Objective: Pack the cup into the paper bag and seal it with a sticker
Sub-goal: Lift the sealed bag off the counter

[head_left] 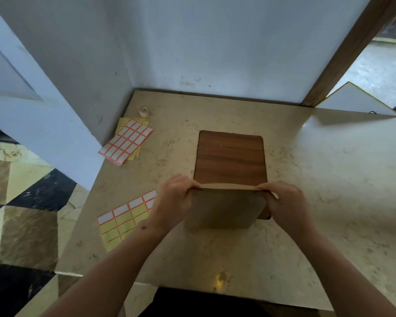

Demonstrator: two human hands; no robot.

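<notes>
Both hands pinch the bag's (226, 208) top edge, the left hand (175, 197) at its left corner and the right hand (284, 200) at its right. The bag stands on the near end of a wooden board (230, 156) on the table (329, 191). A partly used sticker sheet (126, 219) lies just left of the left wrist; the cup is hidden.

Bare table (329, 179) rightward; sticker sheets (126, 143) and tape roll (144, 111) leftward.
</notes>
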